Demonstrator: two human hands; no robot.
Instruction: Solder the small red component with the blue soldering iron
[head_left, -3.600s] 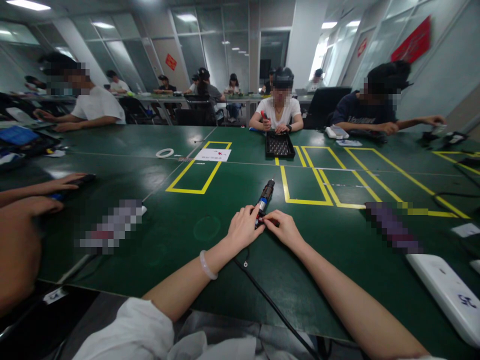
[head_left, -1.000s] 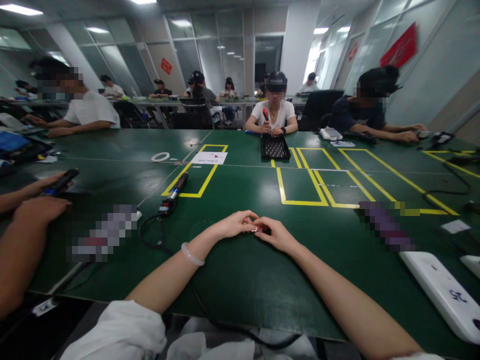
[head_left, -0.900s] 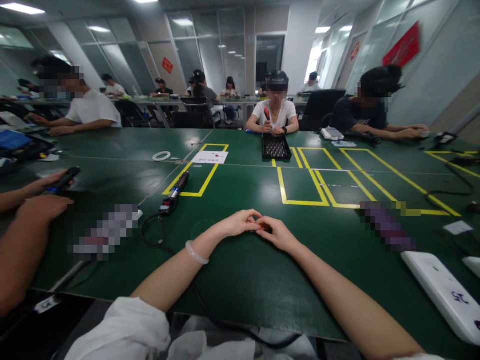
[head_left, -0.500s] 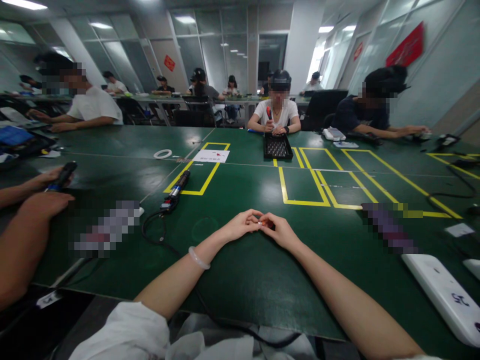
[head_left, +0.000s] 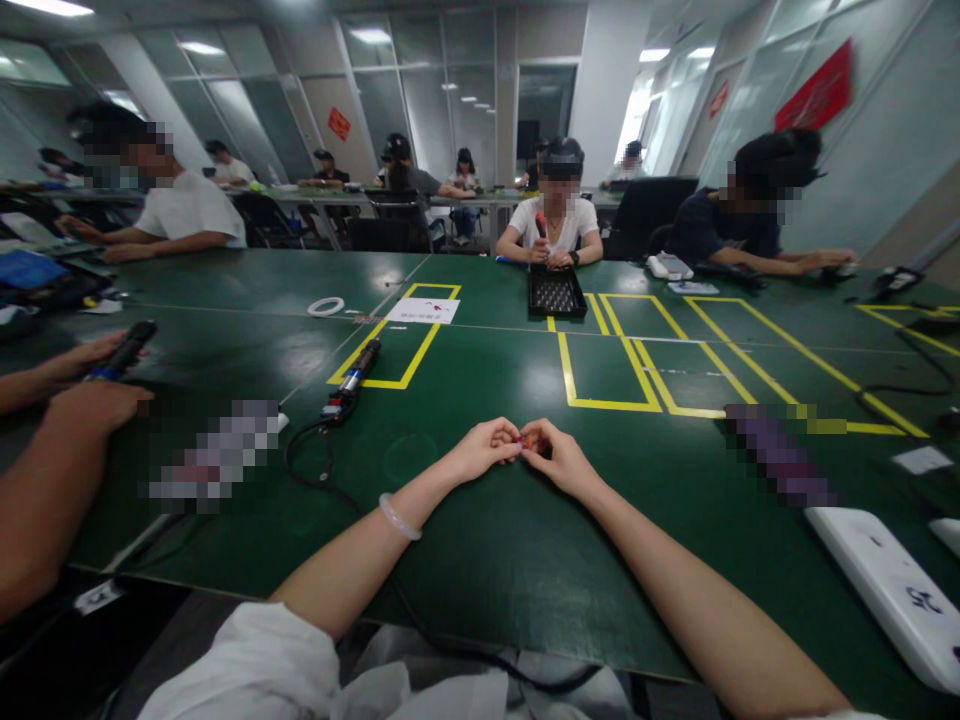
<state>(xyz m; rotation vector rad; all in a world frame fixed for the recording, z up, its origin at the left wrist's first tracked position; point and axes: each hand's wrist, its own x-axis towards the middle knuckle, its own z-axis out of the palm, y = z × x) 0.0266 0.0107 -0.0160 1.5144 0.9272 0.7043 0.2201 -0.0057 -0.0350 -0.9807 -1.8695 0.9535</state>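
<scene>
Just above the green tabletop (head_left: 480,540), my two hands meet at the fingertips. My left hand (head_left: 484,450), with a pale bangle (head_left: 400,518) on its wrist, is closed, its thumb and fingers pinching near a tiny red bit. My right hand (head_left: 562,462) is curled round a small red-orange piece (head_left: 531,442). Fingers cover most of that piece, so its kind cannot be made out. Whether the red bit at the left fingertips belongs to the same piece is unclear.
An electric screwdriver (head_left: 354,382) with a black cable lies at left inside yellow tape (head_left: 420,365). Ahead, a co-worker sits behind a black tray (head_left: 556,292). A white power bank (head_left: 885,590) lies at right; a neighbour's hands (head_left: 97,385) hold a dark tool at left.
My fingertips have shifted slightly apart, and more of the red-orange piece shows between them. My arms stay nearly in place.
</scene>
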